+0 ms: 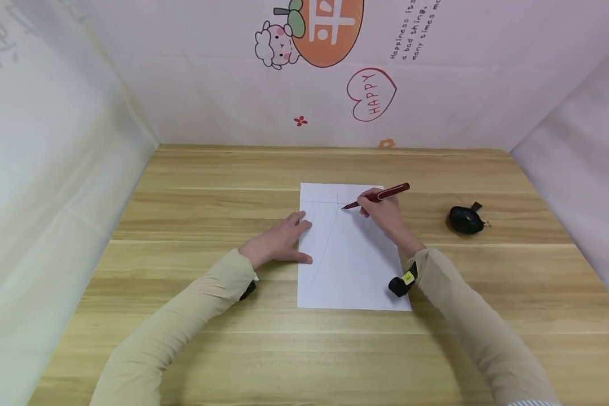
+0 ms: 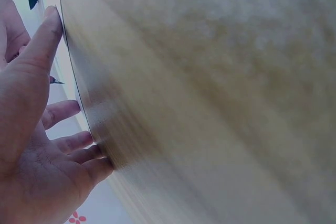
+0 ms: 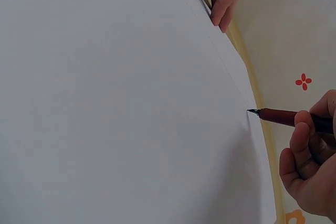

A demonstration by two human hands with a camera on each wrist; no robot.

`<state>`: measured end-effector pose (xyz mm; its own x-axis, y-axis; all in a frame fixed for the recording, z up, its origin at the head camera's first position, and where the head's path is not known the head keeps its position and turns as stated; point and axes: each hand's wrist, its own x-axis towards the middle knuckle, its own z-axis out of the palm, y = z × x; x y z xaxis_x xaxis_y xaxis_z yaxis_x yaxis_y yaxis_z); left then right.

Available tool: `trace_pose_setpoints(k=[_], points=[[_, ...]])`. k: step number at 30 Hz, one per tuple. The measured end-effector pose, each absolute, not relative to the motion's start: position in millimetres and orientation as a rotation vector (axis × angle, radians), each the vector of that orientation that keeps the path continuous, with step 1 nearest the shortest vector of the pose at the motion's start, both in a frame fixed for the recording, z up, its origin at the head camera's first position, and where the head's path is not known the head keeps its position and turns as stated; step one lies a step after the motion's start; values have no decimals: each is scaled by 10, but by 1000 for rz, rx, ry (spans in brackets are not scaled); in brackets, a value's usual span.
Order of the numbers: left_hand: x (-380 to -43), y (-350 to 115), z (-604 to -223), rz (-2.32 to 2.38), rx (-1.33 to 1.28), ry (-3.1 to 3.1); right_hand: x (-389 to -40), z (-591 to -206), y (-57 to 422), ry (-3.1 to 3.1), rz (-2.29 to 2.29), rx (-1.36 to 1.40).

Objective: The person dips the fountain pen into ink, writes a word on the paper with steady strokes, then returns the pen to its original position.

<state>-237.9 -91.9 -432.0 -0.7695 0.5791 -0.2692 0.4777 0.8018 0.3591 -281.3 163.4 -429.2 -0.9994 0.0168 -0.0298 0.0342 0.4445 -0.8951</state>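
"Maroon pen: where is it held?"
"By the right hand, pinched in its fingers, nib over the paper on the counter."
"And the left hand?"
"Laid at the paper's left edge, fingers spread loose."
"Legible writing?"
"“HAPPY” and “Happiness” can be read on the backdrop."

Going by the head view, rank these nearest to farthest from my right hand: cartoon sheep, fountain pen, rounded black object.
1. Fountain pen: held in the right hand.
2. Rounded black object: on the table, to that hand's right.
3. Cartoon sheep: on the printed backdrop, beyond and left of that hand.
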Motion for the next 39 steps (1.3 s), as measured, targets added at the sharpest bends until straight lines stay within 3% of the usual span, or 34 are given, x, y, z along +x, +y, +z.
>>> trace_pose_setpoints(k=[39], points=[[-2378, -934, -4331, 397, 811, 2624, -2582, -4218, 1808, 2629, -1574, 54]])
